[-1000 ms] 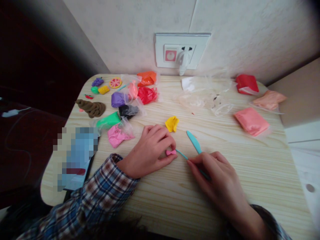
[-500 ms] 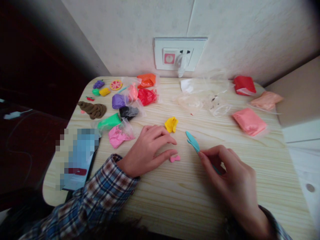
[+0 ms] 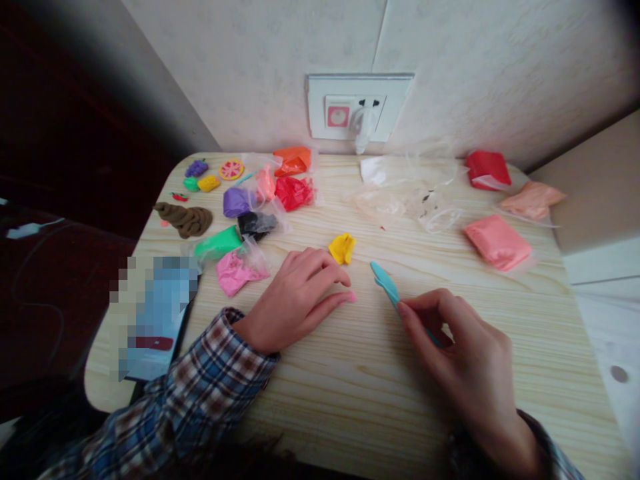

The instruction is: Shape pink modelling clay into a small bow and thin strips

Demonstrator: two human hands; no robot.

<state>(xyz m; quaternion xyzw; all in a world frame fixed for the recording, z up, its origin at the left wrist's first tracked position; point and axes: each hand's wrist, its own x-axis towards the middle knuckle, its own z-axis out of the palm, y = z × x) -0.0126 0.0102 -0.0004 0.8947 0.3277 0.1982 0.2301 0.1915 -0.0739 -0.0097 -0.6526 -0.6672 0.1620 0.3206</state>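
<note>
The thumb and forefinger of my left hand are apart, with the thumb tip at a small pink clay piece. That thumb hides most of the piece, and I see no grip on it. My right hand pinches a thin blue modelling tool between thumb and forefinger. Its tip overlaps a blue plastic knife, whose handle runs under my fingers. Beyond my left fingertips lies a crumpled lump of yellow clay.
Bagged clay in several colours, such as the green pack, is at the left. Small clay fruits and a brown coil lie farther left. A phone is by my left sleeve. Clear bags and a salmon pack lie farther back.
My left hand opened from the pink bow-shaped piece, which dropped below the thumb and now shows at the thumb tip. My right hand drew the thin tool back to the right, beside the knife.
</note>
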